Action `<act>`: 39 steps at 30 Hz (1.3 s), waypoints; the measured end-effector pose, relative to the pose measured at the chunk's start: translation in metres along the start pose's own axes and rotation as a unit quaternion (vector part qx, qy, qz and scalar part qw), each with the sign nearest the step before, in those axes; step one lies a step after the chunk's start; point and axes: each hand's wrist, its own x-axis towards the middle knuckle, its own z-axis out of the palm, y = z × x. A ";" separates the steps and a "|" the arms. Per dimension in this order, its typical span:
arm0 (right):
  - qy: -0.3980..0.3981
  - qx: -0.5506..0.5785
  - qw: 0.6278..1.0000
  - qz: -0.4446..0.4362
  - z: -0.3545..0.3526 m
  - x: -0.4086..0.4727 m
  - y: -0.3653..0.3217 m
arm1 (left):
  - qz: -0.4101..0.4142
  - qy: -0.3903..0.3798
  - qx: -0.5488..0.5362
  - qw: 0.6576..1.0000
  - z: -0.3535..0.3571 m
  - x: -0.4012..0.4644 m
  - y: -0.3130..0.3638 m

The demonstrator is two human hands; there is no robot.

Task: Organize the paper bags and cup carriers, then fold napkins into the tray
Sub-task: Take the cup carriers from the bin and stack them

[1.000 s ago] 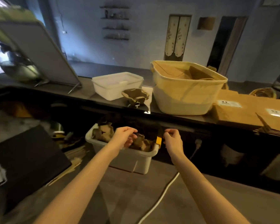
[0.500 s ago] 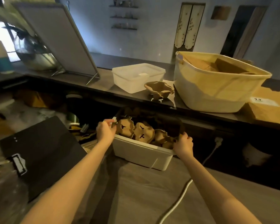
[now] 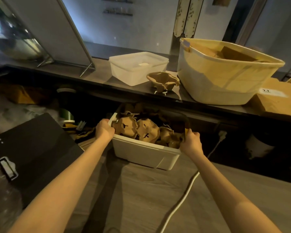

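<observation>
Left hand [image 3: 105, 130] and right hand [image 3: 191, 142] grip your white bin [image 3: 141, 151] of cup carriers [image 3: 138, 129] | step: fetching carriers | next: lift level onto bench [image 3: 101, 76].

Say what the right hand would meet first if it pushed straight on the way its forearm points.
The right hand already grips the bin rim; straight on lie the cup carriers inside, probably first, though depth is unclear.

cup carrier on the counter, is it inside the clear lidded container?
No, the cup carrier sits on the bare counter, between the clear lidded container and the big cream tub.
</observation>
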 end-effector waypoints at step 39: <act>-0.047 -0.150 0.973 -0.168 0.025 -0.036 -0.054 | 0.270 -0.207 0.257 0.904 -0.037 -0.072 0.015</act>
